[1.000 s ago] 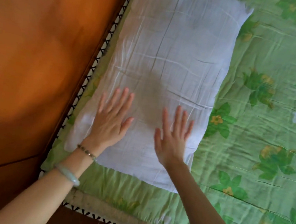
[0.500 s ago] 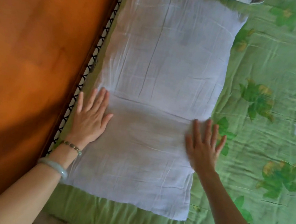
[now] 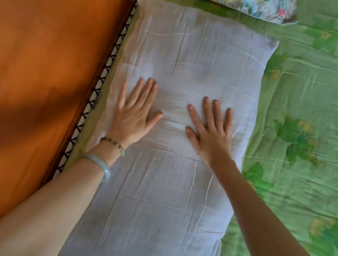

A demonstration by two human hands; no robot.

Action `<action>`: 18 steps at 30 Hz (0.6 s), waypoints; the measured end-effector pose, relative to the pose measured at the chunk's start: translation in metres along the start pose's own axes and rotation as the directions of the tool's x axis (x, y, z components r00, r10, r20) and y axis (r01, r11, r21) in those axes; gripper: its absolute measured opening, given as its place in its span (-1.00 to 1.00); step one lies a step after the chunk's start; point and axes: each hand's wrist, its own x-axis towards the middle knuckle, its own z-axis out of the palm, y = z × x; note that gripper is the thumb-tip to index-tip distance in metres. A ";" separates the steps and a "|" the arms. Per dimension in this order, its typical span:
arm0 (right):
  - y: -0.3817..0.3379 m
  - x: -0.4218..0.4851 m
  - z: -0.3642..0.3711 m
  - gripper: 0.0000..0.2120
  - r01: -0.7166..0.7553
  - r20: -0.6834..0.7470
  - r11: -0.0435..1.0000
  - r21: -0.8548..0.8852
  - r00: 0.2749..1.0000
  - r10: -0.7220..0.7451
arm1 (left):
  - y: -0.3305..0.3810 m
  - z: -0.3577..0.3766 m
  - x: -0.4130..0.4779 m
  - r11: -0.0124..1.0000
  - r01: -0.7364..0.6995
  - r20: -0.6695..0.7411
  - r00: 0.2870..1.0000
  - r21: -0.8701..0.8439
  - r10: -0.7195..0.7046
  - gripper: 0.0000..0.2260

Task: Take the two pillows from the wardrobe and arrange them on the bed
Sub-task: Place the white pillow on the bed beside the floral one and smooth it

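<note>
A white creased pillow lies flat on the bed, its long side along the headboard. My left hand rests palm down on the pillow's middle left, fingers spread, with two bracelets on its wrist. My right hand lies palm down on the middle right of the same pillow, fingers apart. Neither hand grips anything. A second pillow with a flower print sits just beyond the white one at the top edge, only partly in view.
The bed carries a green sheet with leaf and flower print, spreading to the right. An orange wooden headboard runs along the left, with a black-and-white laced mat edge between it and the pillow.
Both hands have slid from the pillow's left and right edges inward onto its middle. The view has shifted so the flower-print pillow shows more at the top.
</note>
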 end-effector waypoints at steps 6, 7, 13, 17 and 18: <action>0.073 -0.035 -0.014 -0.46 -0.314 0.162 0.949 -0.040 0.935 0.316 | -0.046 -0.005 -0.006 0.997 0.000 0.051 0.999 0.072 -0.004 -0.39; 0.081 -0.033 -0.023 -0.46 -0.404 0.148 0.915 -0.012 0.904 0.401 | -0.049 -0.013 -0.003 0.995 0.093 0.042 0.995 0.028 -0.094 -0.40; 0.032 0.075 -0.063 -0.41 -0.298 -0.079 0.938 0.180 0.946 0.315 | -0.005 -0.076 0.082 0.975 0.115 -0.134 0.981 -0.192 -0.142 -0.44; -0.011 0.127 -0.051 -0.48 -0.203 0.024 0.968 0.144 0.979 0.201 | 0.035 -0.073 0.123 0.994 0.022 -0.154 0.987 -0.106 -0.038 -0.49; -0.008 0.129 -0.042 -0.48 -0.179 0.072 0.976 0.123 0.983 0.171 | 0.035 -0.063 0.124 0.997 0.006 -0.121 0.993 -0.073 -0.015 -0.50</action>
